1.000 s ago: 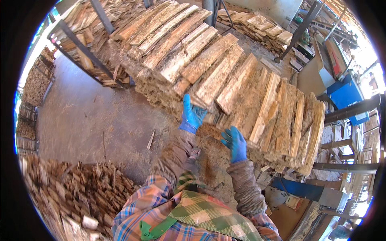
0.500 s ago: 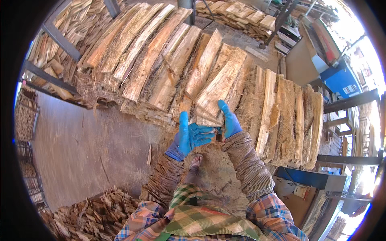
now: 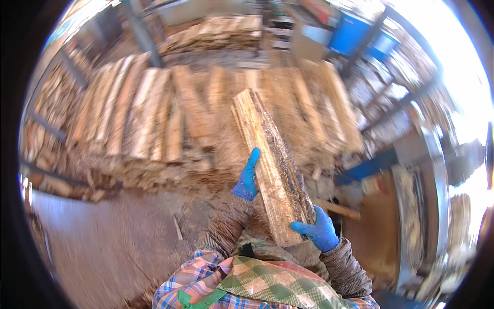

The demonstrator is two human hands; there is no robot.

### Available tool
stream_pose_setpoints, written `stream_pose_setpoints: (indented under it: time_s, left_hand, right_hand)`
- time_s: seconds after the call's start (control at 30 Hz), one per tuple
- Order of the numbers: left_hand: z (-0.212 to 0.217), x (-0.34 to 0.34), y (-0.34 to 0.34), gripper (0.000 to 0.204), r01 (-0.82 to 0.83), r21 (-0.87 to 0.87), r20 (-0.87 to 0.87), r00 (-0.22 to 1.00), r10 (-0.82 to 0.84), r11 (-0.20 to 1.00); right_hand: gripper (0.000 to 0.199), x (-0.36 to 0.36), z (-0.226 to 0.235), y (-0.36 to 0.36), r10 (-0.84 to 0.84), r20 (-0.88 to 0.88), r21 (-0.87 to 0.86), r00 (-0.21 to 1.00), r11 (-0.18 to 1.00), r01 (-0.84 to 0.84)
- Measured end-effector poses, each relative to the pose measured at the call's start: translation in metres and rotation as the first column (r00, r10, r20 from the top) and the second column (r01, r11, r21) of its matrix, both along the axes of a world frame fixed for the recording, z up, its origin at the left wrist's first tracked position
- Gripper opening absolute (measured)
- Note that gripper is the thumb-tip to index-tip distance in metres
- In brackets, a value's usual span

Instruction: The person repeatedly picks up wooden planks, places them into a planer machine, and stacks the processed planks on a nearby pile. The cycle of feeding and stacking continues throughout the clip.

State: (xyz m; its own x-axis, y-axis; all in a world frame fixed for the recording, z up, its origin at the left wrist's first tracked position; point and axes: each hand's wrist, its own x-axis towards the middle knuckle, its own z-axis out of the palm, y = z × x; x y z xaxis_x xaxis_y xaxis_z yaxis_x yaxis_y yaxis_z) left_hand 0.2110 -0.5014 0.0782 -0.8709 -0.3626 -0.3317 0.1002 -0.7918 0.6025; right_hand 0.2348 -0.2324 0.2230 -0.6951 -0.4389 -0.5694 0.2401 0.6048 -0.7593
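Note:
A long split piece of firewood [image 3: 267,170], pale on one face with dark bark along its right side, is held up in front of my body, tilted with its far end to the left. My left hand [image 3: 248,176], in a blue glove, grips its left side near the middle, thumb along the edge. Near its lower right end my right hand [image 3: 318,228], gloved in blue too, is closed on it with the thumb across the pale face. Beyond it lies a wide stack of split firewood [image 3: 149,113], blurred by motion.
Metal posts [image 3: 142,33] rise around the stack. A blue-edged machine or bench with a brown panel [image 3: 375,221] stands at the right. Farther back are another wood pile [image 3: 216,33] and a blue box [image 3: 351,32]. A thin wood sliver [image 3: 177,227] lies on the floor.
The firewood piece has been lifted off the stack and brought close to my body, now held by both hands. My view has turned to the right.

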Motion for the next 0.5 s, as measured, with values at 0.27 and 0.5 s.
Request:
stream_pose_setpoints:
  time_s: [0.27,0.5]
  left_hand:
    - [0.143,-0.041,0.275,0.09,0.753,0.0,-0.522,0.561,-0.643,0.658]
    - [0.017,-0.082,0.439,0.088,0.985,0.138,-0.45,-0.029,-0.892,-0.101]
  right_hand:
    - [0.1,0.081,-0.039,0.195,-0.679,-0.02,-0.593,0.734,0.599,0.538]
    - [0.081,0.076,-0.101,0.247,-0.737,0.538,-0.673,0.409,-0.084,0.734]
